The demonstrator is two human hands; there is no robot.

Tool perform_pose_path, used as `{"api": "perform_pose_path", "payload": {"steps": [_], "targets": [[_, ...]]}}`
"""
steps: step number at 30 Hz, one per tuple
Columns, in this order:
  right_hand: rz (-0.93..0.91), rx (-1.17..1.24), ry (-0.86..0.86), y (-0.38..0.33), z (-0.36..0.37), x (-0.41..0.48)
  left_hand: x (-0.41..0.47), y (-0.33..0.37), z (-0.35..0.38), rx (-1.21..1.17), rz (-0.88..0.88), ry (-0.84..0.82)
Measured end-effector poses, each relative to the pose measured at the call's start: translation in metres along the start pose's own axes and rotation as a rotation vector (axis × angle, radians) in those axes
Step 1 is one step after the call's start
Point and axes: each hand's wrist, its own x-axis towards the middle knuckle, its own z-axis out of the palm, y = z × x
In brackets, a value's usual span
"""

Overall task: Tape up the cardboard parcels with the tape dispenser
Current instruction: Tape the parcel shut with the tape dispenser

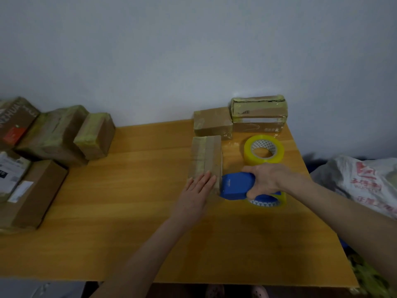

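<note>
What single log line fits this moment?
left hand: flat on parcel | right hand: grips tape dispenser at parcel's right side | phase: taping

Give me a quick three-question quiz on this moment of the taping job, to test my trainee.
1. True or false: the left hand lies flat, fingers straight, on the near end of the parcel being taped.
2. Multiple choice: the right hand grips A) a pair of scissors, B) the blue tape dispenser, C) a marker pen.
3. Fill the gap: the spare tape roll lies on the table, ___ from the person than the right hand.

Key: 1 true; 2 B; 3 farther.
</note>
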Motion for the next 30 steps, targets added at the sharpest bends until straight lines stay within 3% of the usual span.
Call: {"api": "perform_pose_path", "payload": {"steps": [6, 13, 18, 20, 24, 30], "targets": [[0.007, 0.025, -0.132, -0.011, -0.025, 0.001, -0.001, -0.003, 0.005, 0.004, 0.023, 0.017], [0.079, -0.346, -0.019, -0.016, -0.012, -0.009, 0.001, -0.004, 0.006, -0.02, 0.01, 0.015], [0.099, 0.402, 0.106, 0.034, 0.008, -0.04, 0.004, -0.002, 0.005, -0.022, -0.002, 0.035], [0.074, 0.586, 0.19, 0.035, 0.016, -0.045, 0.004, -0.001, 0.005, -0.024, -0.01, 0.048], [0.045, 0.817, 0.27, 0.026, 0.026, -0.051, 0.003, 0.002, 0.003, -0.025, -0.013, 0.043], [0.07, 0.864, 0.259, 0.011, 0.044, -0.047, 0.002, 0.002, 0.001, -0.003, -0.01, 0.02]]}}
